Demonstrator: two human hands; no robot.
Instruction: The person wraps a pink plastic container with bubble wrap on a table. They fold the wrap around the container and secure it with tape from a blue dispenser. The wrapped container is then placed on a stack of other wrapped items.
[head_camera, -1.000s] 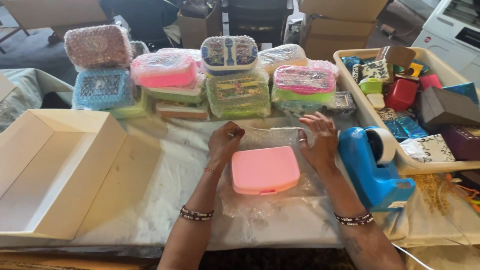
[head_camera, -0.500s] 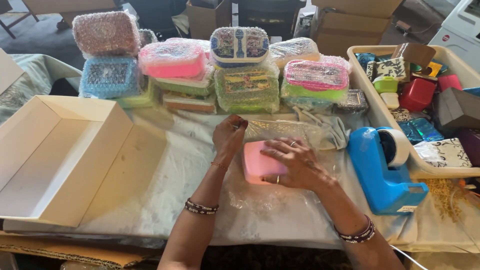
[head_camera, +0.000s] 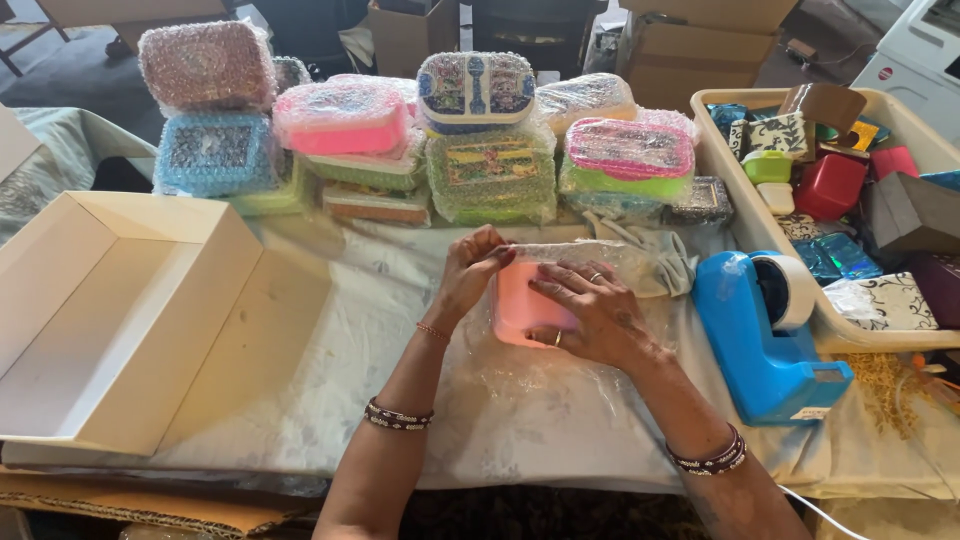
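The pink box (head_camera: 520, 300) lies near the middle of the desk (head_camera: 330, 400), on a sheet of clear bubble wrap (head_camera: 530, 385) that spreads out toward the near edge. The right hand (head_camera: 590, 315) rests flat on top of the box, fingers spread, pressing a fold of wrap down over it. The left hand (head_camera: 470, 275) is at the box's far left corner, its grip pinched together on the edge of the wrap and pulling it over the lid.

Room is tight to the right — a blue tape dispenser (head_camera: 765, 335) stands just beside the right wrist, and behind it the rim of a cream tray (head_camera: 730, 190) full of small boxes. Along the far edge of the desk a row of wrapped boxes (head_camera: 480, 150) is stacked, near the fingertips but apart from them. To the left, an open white carton (head_camera: 110, 320) takes up that end — between it and the left forearm there is a bare strip of cloth-covered desk.
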